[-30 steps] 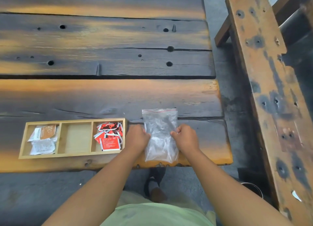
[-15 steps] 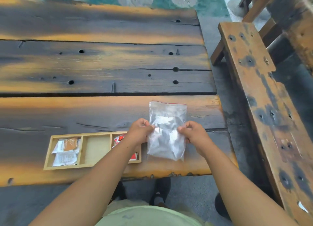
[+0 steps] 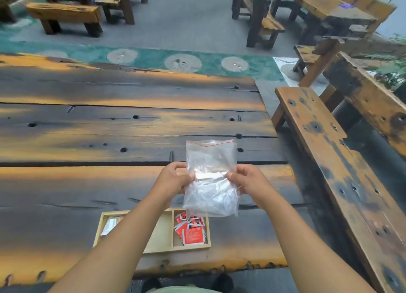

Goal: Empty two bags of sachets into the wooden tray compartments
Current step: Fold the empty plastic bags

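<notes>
Head view: bag (image 3: 211, 178) between both hands (image 3: 173, 179).

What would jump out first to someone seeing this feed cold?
First, the clear plastic bag with a red zip strip, held up at mid-frame between the left hand and the right hand, looking empty. Below it, near the table's front edge, the wooden tray shows red sachets in its right compartment and pale sachets in the left, partly hidden by an arm.
</notes>
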The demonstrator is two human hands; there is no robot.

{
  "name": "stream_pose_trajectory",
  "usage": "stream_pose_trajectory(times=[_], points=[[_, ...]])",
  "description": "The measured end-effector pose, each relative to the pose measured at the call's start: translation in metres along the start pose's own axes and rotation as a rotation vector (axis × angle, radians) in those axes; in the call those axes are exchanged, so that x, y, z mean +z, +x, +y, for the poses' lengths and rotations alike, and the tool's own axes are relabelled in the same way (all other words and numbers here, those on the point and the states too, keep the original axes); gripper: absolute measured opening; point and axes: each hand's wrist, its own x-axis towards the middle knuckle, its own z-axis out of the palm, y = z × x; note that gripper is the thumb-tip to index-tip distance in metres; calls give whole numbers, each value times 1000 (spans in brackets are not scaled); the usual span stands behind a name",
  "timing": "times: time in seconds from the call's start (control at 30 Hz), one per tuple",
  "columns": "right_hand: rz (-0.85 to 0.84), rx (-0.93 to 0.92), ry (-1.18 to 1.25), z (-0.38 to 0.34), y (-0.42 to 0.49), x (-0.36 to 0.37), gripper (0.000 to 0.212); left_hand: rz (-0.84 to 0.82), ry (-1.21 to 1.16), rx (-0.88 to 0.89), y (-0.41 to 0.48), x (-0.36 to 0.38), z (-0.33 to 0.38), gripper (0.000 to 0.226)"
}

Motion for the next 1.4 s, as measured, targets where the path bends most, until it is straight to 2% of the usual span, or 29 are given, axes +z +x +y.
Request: stream_pose_trajectory(times=[0.07, 0.17, 0.3, 0.37, 0.43, 0.6, 0.8, 0.9, 1.07, 1.23, 1.3, 1.4], points=[[4, -31, -17, -6, -1, 7, 20, -68, 66, 33, -5, -10, 9, 5], [8, -38, -6, -11, 0, 15, 25, -90, 152, 77, -7, -23, 15, 17], [8, -27, 87, -15, 2, 20, 18, -176, 146, 115, -11, -30, 20, 20], [-14, -35, 215, -16, 1, 19, 24, -198, 28, 91, -14, -29, 23, 13], [-48, -36, 360, -17, 0, 17, 17, -243, -152, 57, -15, -26, 25, 7], [-171, -20, 669, -15, 3, 9, 37, -300, -534, 35, -17, -23, 25, 31], [-243, -75, 856, -24, -2, 9, 32, -280, -659, 54, -23, -14, 32, 28], [-215, -55, 813, -22, -2, 6, 38, -233, -594, 74, -26, -11, 36, 32], [-208, -6, 682, -18, -3, -1, 33, -72, -427, 23, -24, -10, 36, 31], [-128, 3, 378, -18, -8, -1, 45, 31, 1, 4, -28, -1, 32, 38], [-67, 6, 329, -19, -10, 2, 38, 32, 68, 22, -28, 1, 28, 34], [-49, -14, 311, -19, -13, 6, 16, 30, 105, 77, -29, 4, 22, 15]])
